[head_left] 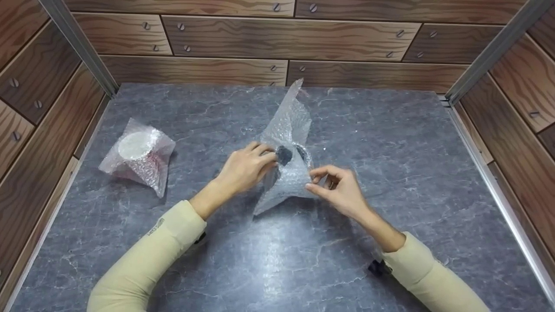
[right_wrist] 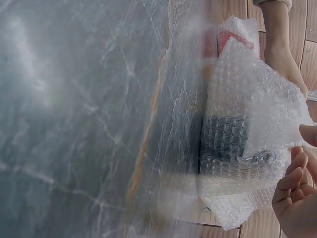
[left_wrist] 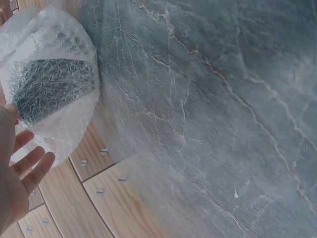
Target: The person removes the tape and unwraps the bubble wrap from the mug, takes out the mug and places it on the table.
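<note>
Near the middle of the table in the head view, bubble wrap (head_left: 291, 175) is folded around a dark object (head_left: 284, 155); its kind is hidden. One long end of the wrap points up and away. My left hand (head_left: 248, 168) pinches the wrap on its left side, fingertips partly hidden. On the right, my right hand (head_left: 340, 190) pinches the edge of the wrap between thumb and fingers. The right wrist view shows the dark object (right_wrist: 225, 136) through the layers, and so does the left wrist view, where several fingers (left_wrist: 38, 171) of the left hand are spread off the wrap.
To the left lies another bubble-wrapped bundle (head_left: 149, 167) with a pale round top (head_left: 138, 146) and a reddish tint. The grey marbled table (head_left: 390, 138) is bordered by wood-patterned walls (head_left: 277, 39) and metal rails (head_left: 490, 151) at the sides.
</note>
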A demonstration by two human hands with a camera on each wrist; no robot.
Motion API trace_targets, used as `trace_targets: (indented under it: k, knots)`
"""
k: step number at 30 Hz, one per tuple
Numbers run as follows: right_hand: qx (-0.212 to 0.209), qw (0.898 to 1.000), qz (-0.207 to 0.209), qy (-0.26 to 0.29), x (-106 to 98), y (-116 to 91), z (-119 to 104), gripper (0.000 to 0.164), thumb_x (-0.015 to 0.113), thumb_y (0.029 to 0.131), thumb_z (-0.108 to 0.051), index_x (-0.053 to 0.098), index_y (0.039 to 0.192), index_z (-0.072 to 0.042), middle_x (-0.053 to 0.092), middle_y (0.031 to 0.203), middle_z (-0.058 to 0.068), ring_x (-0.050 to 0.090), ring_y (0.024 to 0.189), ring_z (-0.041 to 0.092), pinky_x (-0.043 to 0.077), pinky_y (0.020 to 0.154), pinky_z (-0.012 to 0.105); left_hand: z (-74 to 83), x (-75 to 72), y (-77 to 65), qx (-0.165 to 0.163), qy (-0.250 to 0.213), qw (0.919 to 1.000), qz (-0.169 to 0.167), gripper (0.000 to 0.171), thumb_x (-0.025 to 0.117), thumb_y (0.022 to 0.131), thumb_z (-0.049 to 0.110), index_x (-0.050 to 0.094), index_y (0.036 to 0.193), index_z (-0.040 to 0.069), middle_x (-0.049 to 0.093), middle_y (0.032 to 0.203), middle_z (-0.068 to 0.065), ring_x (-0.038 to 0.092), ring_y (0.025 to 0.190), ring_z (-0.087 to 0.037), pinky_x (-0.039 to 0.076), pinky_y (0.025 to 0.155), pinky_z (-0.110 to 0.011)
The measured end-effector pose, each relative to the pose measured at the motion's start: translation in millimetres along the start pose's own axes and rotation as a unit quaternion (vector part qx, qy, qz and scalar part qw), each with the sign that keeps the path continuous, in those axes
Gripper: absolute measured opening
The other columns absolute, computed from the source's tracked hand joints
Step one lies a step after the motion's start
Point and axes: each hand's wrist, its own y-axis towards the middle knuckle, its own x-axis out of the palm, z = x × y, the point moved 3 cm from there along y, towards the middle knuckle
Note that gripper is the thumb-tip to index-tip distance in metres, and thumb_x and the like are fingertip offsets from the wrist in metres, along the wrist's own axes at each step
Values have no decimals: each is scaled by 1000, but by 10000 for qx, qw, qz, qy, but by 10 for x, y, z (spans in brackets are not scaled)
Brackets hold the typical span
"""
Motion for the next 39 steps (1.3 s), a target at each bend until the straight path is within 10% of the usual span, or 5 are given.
trace_targets:
  k: [30, 39]
  knots:
    - [-1368, 9831, -771, -943, -7, -352, -100, 19, 87, 85, -10, 79, 102, -14, 77, 101, 2, 73, 90, 20, 66, 72, 28, 16, -13, -6, 17, -90, 9999, -90, 21, 61, 107, 31, 75, 111, 16, 76, 122, -4, 71, 107, -25, 67, 77, -37]
    - [-1535, 9691, -1232, -1485, 24, -452, -73, 17, 83, 91, -22, 79, 107, -23, 75, 108, -8, 68, 104, 12, 58, 96, 35, 18, -7, 2, -136, -125, 9997, -182, 19, 62, 107, 30, 74, 110, 16, 76, 121, -3, 71, 108, -25, 67, 74, -40]
